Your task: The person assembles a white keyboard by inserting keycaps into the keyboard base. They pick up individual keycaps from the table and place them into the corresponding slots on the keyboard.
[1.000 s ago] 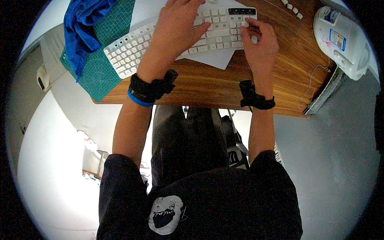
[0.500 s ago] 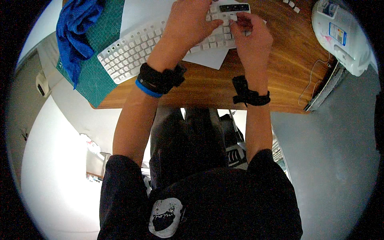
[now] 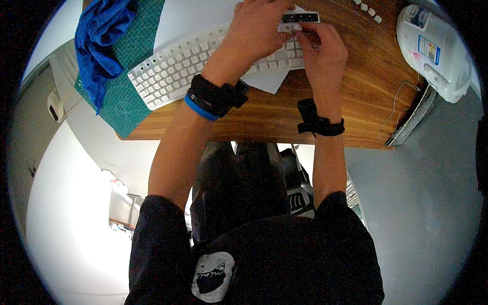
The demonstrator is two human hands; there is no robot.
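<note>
A white keyboard point(image 3: 175, 66) lies at a slant on the desk, with a dark strip point(image 3: 301, 18) at its far right end. Across its right half rests my left hand point(image 3: 259, 28), thumb on the keys and apart from the fingers; some fingertips are out of sight. My right hand point(image 3: 325, 48) is at the right end of the keyboard, thumb and forefinger pinched together just below the dark strip. A small white keycap point(image 3: 297, 29) shows at those fingertips. Black bands circle both wrists, with a blue one on the left.
A white sheet of paper point(image 3: 268, 83) lies under the keyboard. To the left, a blue cloth point(image 3: 99, 46) covers part of a green cutting mat point(image 3: 133, 89). Several loose white keycaps point(image 3: 371, 12) sit at the far right, near a white plastic appliance or container point(image 3: 437, 56) and a thin cable point(image 3: 395, 101).
My left hand has shifted slightly right, its thumb now closer to the right hand's fingertips. My right hand stays pinched at nearly the same spot. The whole view has dropped slightly.
</note>
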